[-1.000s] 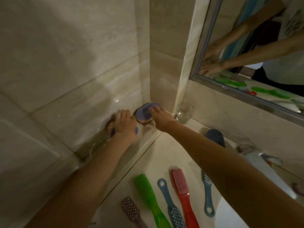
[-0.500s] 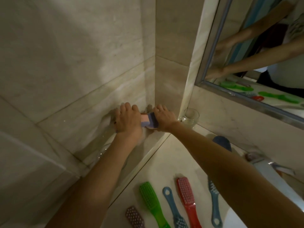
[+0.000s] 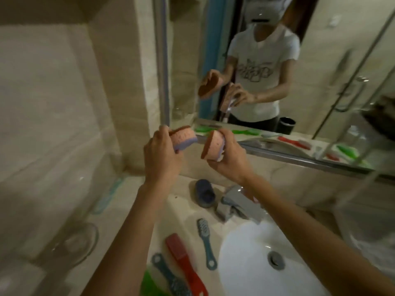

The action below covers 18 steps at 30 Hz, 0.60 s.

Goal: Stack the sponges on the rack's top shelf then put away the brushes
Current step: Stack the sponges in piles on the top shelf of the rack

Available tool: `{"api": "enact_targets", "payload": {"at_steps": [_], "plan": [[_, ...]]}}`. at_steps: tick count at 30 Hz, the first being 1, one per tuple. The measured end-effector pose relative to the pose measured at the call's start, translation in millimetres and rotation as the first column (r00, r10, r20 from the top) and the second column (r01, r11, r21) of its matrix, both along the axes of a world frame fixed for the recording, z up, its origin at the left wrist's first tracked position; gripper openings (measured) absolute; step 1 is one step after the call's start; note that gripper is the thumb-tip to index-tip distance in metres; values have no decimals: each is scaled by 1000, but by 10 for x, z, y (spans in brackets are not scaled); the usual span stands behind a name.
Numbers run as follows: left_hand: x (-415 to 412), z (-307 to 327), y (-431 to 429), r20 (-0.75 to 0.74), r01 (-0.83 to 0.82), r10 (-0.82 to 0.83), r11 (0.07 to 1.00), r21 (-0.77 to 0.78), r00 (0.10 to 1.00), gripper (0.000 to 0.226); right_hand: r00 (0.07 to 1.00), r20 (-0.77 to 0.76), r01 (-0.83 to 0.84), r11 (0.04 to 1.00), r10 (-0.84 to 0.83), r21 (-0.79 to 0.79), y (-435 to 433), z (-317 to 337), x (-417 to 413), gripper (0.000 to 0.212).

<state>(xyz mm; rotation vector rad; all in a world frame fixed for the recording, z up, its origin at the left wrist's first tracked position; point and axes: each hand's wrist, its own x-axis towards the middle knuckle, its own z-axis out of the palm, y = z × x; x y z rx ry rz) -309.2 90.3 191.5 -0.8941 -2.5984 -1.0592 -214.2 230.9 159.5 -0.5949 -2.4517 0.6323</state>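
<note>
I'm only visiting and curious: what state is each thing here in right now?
Left hand: gripping a sponge, raised.
Right hand: gripping another sponge, tilted on edge.
Red brush: lying flat on counter.
Blue brush: lying flat by sink.

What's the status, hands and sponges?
Left hand grip shut on one sponge, right hand grip shut on another sponge, both raised before the mirror. Brushes on the counter. Nothing in the way.

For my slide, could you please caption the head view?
Left hand and right hand each hold a sponge before the mirror; brushes lie by the sink.
</note>
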Motion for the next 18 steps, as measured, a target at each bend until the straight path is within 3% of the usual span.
{"api": "enact_targets", "payload": {"at_steps": [4, 9, 13, 18], "plan": [[668, 237, 467, 25, 244, -250, 957, 156, 968, 43, 966, -179, 183, 983, -185, -30, 244, 309, 868, 79], [1564, 462, 1031, -42, 503, -507, 835, 224, 861, 40, 850, -357, 418, 909, -387, 9, 541, 625, 1941, 73], [2257, 595, 1459, -156, 611, -591, 766, 200, 791, 40, 779, -451, 496, 868, -436, 17, 811, 829, 2721, 78], [3024, 789, 1922, -296, 605, -541, 770, 200, 787, 42, 773, -518, 465, 883, -368, 66, 1224, 1052, 3548, 76]]}}
